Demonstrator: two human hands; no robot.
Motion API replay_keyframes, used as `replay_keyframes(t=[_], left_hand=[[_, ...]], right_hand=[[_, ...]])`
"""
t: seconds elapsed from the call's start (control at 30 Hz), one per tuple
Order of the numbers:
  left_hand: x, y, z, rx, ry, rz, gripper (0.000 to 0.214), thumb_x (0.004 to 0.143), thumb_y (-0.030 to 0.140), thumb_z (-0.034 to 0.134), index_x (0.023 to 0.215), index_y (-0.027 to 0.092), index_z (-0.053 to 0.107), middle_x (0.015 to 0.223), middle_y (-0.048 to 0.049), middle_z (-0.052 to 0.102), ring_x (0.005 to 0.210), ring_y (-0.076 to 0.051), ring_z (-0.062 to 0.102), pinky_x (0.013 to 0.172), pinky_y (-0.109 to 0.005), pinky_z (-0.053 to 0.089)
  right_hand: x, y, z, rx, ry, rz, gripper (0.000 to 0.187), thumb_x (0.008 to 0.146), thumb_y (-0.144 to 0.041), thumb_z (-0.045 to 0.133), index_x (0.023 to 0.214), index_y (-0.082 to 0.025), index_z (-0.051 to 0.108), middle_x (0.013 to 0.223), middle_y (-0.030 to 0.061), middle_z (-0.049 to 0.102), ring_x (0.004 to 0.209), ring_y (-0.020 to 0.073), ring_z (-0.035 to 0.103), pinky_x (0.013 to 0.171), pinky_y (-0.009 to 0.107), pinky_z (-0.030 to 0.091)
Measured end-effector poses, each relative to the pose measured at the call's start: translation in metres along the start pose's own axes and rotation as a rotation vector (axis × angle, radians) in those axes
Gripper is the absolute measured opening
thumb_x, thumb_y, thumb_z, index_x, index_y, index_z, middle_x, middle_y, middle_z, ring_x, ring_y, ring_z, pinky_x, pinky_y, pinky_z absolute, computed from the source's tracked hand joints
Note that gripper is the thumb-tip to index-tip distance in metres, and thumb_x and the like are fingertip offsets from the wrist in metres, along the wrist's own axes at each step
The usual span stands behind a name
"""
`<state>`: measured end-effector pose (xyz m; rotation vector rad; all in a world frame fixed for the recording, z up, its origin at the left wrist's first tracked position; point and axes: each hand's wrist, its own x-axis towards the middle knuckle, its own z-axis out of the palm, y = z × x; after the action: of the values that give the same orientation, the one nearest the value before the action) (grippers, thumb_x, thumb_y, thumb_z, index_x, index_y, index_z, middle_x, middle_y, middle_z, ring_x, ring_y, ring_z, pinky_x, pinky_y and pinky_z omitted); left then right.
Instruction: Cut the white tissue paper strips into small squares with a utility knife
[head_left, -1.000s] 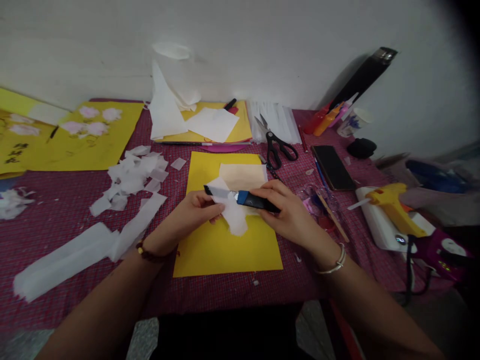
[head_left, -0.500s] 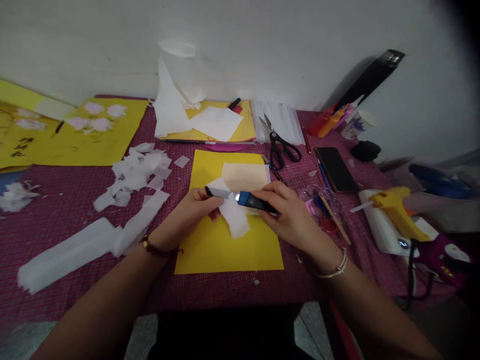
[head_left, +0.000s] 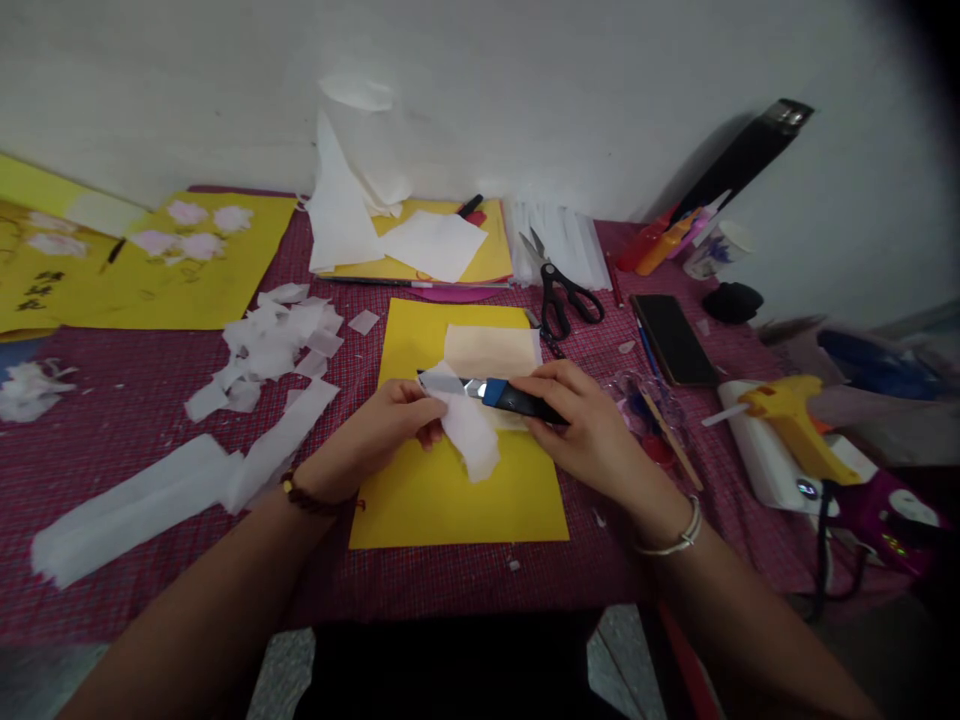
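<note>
Over a yellow sheet of paper (head_left: 450,500) my two hands work close together. My left hand (head_left: 382,430) is closed, pinching a folded piece of white tissue paper (head_left: 469,435) that hangs down from it. My right hand (head_left: 585,425) is wrapped round a utility knife (head_left: 514,397) with a black and blue handle. Its long blade (head_left: 442,382) points left and lies across the top fold of the tissue, right at my left fingers. A pale beige paper square (head_left: 489,350) lies on the yellow sheet behind the knife.
White tissue scraps (head_left: 274,340) and long strips (head_left: 150,500) litter the red checked tablecloth (head_left: 112,420) at left. Black scissors (head_left: 559,290), a dark phone (head_left: 670,338), a yellow glue gun (head_left: 787,415) and bottles (head_left: 664,240) lie at right. More yellow sheets (head_left: 172,270) lie by the wall.
The knife and my right hand have shifted slightly to the right along the tissue fold. My left hand keeps its pinch on the tissue.
</note>
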<state>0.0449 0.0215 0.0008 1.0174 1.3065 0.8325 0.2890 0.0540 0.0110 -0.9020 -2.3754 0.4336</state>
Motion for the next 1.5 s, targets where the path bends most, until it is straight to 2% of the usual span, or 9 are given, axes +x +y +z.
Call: replay_keyframes(t=[0.23,0.47,0.6,0.7,0.93,1.1,1.23,1.37,1.5], left_hand=[[-0.001,0.004,-0.017,-0.002,-0.124,0.006,0.015,0.060,0.021,0.060,0.046,0.018,0.064,0.044,-0.0012,0.059,0.041,-0.010,0.049,0.045,-0.022,0.039],[-0.006,0.010,-0.016,-0.168,-0.020,0.094,0.002,0.059,0.018,0.069,0.056,0.018,0.070,0.055,-0.0004,0.066,0.052,-0.012,0.057,0.053,-0.023,0.046],[-0.006,0.009,-0.017,-0.435,-0.002,0.149,0.023,0.064,0.019,0.072,0.087,0.019,0.074,0.075,-0.0033,0.074,0.065,-0.018,0.066,0.065,-0.031,0.053],[-0.002,0.008,-0.017,-0.528,0.059,0.240,0.023,0.063,0.016,0.075,0.086,0.019,0.072,0.077,-0.0023,0.074,0.068,-0.017,0.067,0.069,-0.028,0.053],[-0.006,0.009,-0.005,-0.442,0.084,0.241,0.022,0.066,0.016,0.076,0.086,0.019,0.069,0.081,-0.0003,0.073,0.070,-0.014,0.065,0.070,-0.027,0.051],[-0.009,0.007,0.004,-0.304,0.056,0.295,0.019,0.070,0.021,0.073,0.089,0.019,0.071,0.087,-0.0031,0.074,0.079,-0.016,0.066,0.076,-0.030,0.051],[-0.010,0.013,0.010,-0.185,0.045,0.354,0.019,0.070,0.022,0.073,0.088,0.017,0.071,0.086,-0.0041,0.073,0.080,-0.017,0.065,0.076,-0.030,0.049],[-0.014,0.027,0.015,-0.098,0.049,0.430,0.014,0.072,0.020,0.070,0.085,0.017,0.068,0.080,-0.0008,0.068,0.076,-0.014,0.060,0.072,-0.027,0.046],[-0.020,0.032,0.011,-0.134,0.041,0.376,0.014,0.071,0.021,0.068,0.084,0.017,0.063,0.077,0.0017,0.063,0.068,-0.012,0.055,0.063,-0.024,0.042]], right_hand=[[0.001,0.011,-0.012,0.004,0.050,0.071,0.044,0.081,-0.006,0.058,0.120,-0.024,0.059,0.108,0.0072,0.058,0.103,0.0233,0.058,0.090,0.041,0.050],[0.003,0.026,-0.006,-0.087,0.033,0.212,0.042,0.078,-0.009,0.060,0.119,-0.018,0.062,0.106,0.0095,0.059,0.101,0.0255,0.060,0.093,0.044,0.050],[0.004,0.028,-0.004,-0.146,0.038,0.281,0.042,0.079,-0.013,0.059,0.121,-0.018,0.062,0.107,0.0103,0.060,0.100,0.0269,0.061,0.091,0.045,0.050],[0.004,0.026,0.000,-0.138,-0.010,0.294,0.042,0.080,-0.013,0.058,0.122,-0.018,0.061,0.106,0.0100,0.060,0.099,0.0264,0.061,0.090,0.043,0.051],[0.004,0.023,0.010,-0.136,-0.053,0.216,0.035,0.082,-0.015,0.059,0.116,-0.018,0.063,0.102,0.0102,0.061,0.100,0.0276,0.059,0.089,0.047,0.048],[0.006,0.003,0.009,0.193,0.034,0.211,0.031,0.089,-0.024,0.055,0.120,-0.021,0.058,0.106,0.0089,0.062,0.101,0.0235,0.059,0.088,0.043,0.048],[0.022,-0.020,0.008,0.625,-0.085,0.283,0.039,0.090,-0.038,0.056,0.124,-0.020,0.051,0.101,0.0075,0.064,0.091,0.0196,0.063,0.080,0.036,0.051],[0.048,-0.039,0.007,0.812,-0.048,0.324,0.030,0.079,-0.040,0.069,0.100,-0.021,0.059,0.093,0.0035,0.064,0.083,0.0167,0.061,0.075,0.032,0.050],[0.070,-0.055,0.011,0.899,0.079,0.366,0.025,0.070,-0.031,0.074,0.085,-0.021,0.057,0.079,-0.0019,0.058,0.071,0.0126,0.055,0.068,0.028,0.046]])
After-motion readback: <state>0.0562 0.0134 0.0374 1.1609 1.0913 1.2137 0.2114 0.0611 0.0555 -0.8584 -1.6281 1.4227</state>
